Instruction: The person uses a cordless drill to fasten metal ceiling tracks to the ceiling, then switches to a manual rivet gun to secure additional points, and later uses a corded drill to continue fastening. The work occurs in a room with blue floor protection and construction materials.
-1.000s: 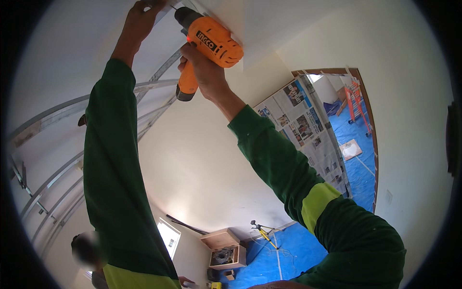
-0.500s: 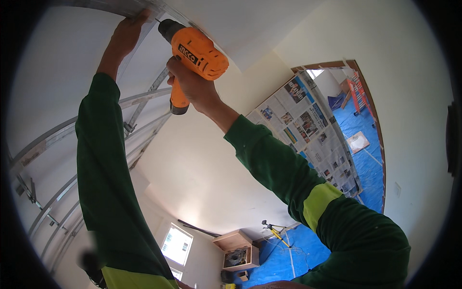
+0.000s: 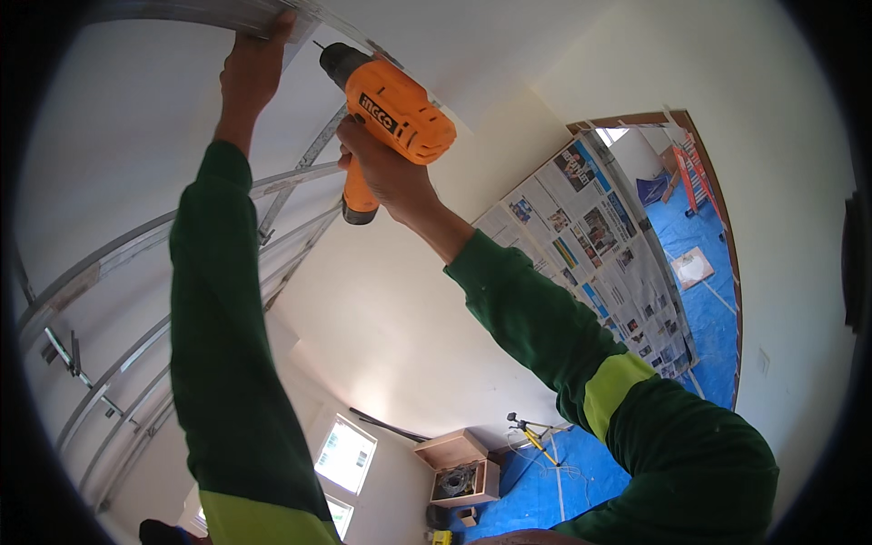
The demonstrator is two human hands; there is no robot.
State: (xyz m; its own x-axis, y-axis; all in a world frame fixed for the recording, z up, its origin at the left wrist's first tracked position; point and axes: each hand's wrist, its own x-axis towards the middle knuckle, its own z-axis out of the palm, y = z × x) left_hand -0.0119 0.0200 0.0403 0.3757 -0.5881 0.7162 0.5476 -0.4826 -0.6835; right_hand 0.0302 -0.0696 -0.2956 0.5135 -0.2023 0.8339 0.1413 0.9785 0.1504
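Observation:
Overhead at the top left, my left hand (image 3: 248, 80) is raised with its fingers closed around the edge of a grey metal ceiling channel (image 3: 195, 11). My right hand (image 3: 389, 171) grips the handle of an orange and black cordless drill (image 3: 404, 109). A thin bit sticks out of the drill's black chuck and points up and left, toward the channel beside my left hand. A small gap shows between the bit's tip and the channel. Part of my left hand's grip is hidden behind the metal.
More metal framing (image 3: 136, 238) crosses the ceiling at left. A door covered with newspaper (image 3: 581, 245) stands at a doorway on the right, with a red ladder (image 3: 695, 173) beyond. Below are blue floor sheeting (image 3: 581, 463), a yellow tripod (image 3: 538, 440) and an open wooden box (image 3: 490, 480).
The whole view has shifted slightly, moving the room and both arms rightward in the picture. A little more of the drill bit shows. Both hands keep their holds.

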